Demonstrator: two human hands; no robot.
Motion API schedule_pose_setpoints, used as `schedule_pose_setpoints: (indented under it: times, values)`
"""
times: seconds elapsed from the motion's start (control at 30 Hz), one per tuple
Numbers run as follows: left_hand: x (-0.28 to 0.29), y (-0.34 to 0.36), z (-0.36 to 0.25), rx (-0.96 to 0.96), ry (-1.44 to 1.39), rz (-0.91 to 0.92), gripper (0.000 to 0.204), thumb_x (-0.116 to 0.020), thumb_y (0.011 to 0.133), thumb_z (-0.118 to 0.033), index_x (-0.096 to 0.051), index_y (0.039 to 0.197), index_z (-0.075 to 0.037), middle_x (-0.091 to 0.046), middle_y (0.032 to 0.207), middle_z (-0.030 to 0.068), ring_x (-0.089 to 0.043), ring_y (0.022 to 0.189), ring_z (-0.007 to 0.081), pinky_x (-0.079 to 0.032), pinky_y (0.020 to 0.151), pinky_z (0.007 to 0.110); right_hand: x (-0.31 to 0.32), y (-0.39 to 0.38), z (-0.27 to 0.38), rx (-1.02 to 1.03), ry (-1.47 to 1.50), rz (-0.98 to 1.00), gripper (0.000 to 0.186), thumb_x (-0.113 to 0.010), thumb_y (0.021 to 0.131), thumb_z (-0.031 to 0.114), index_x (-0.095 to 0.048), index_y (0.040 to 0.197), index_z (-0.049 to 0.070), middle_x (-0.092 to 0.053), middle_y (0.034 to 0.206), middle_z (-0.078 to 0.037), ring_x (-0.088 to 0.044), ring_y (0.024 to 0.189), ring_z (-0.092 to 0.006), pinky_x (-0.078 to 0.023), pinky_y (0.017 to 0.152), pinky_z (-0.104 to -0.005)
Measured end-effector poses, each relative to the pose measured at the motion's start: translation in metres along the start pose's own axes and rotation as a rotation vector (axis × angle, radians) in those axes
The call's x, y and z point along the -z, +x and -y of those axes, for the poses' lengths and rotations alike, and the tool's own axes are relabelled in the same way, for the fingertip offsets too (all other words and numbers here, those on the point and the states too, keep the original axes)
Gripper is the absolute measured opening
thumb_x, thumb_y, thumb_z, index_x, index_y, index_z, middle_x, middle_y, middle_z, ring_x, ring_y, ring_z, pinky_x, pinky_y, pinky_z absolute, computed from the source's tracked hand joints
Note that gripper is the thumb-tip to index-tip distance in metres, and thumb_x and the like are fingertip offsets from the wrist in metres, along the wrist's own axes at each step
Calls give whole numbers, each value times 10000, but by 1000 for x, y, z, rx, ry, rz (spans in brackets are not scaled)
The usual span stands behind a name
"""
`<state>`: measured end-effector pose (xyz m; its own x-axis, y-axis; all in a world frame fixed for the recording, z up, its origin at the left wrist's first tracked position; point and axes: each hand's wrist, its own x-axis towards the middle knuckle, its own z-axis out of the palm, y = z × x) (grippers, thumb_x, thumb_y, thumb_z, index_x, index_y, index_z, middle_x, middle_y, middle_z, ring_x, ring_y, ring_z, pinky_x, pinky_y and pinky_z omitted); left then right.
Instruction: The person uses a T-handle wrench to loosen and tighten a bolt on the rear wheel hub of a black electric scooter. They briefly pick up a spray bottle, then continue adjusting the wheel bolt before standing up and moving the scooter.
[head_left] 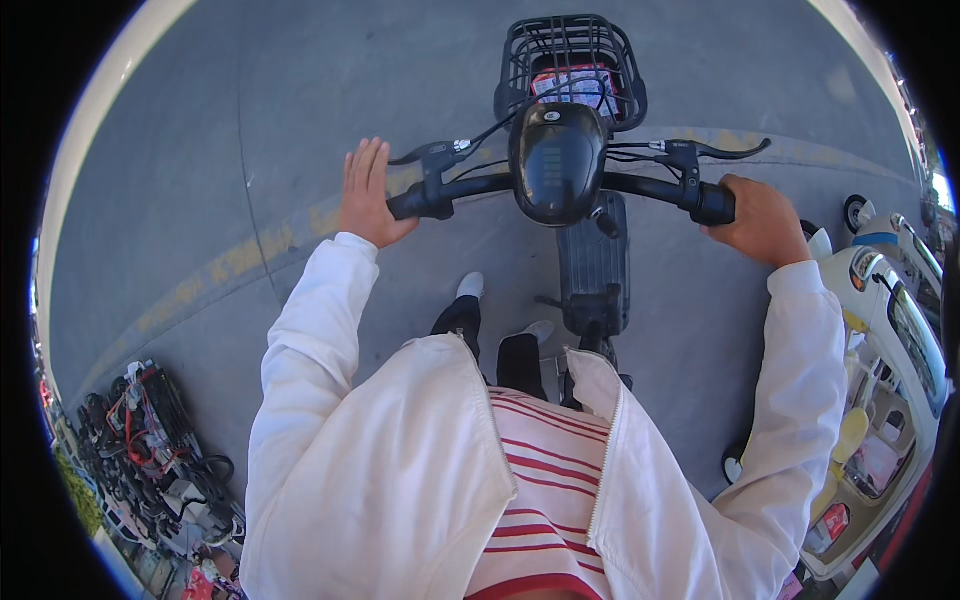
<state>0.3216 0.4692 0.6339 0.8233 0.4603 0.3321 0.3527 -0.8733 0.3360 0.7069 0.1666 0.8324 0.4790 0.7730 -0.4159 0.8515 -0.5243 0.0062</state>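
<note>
I stand on the left side of an electric scooter with a black display housing in the middle of its handlebar. My left hand is open, fingers stretched forward, its thumb side against the end of the left grip. My right hand is closed round the outer end of the right grip. Ahead of it juts the right brake lever. The front wire basket holds a red and white printed package. Under the handlebar shows the dark ribbed footboard.
A small white open-sided vehicle with yellow seats stands close on the right. Several parked two-wheelers crowd together at the lower left. A faded yellow line curves across the grey pavement. My shoes are beside the scooter.
</note>
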Motion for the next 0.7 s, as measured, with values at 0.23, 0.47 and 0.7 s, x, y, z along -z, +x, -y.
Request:
schedule_pose_setpoints:
  times: [0.23,0.47,0.7]
  values:
    - [-4,3,-2,8,45,67,1086,-831,592,-269,-292,1503,-28,-350,1520,190,-263,1465,387,-184,1215,527,0,-3,5,-142,-92,71,255,-732,703,284,-729,862,84,-704,756,-148,-685,711,-334,-559,723,-426]
    - [-12,1,-9,2,68,74,996,-798,671,-240,-296,1502,-20,-364,1522,204,-286,1456,390,-196,1212,516,-60,-20,-14,-72,-373,-527,261,-776,806,287,-681,1021,176,-726,826,-66,-721,750,-263,-587,702,-377]
    - [-18,1,-2,-44,36,50,930,-779,703,-197,-331,1500,-29,-407,1494,226,-345,1419,421,-265,1182,489,-89,-28,-21,50,-297,-760,94,-620,803,212,-646,753,137,-676,690,-61,-701,670,-251,-533,572,-381]
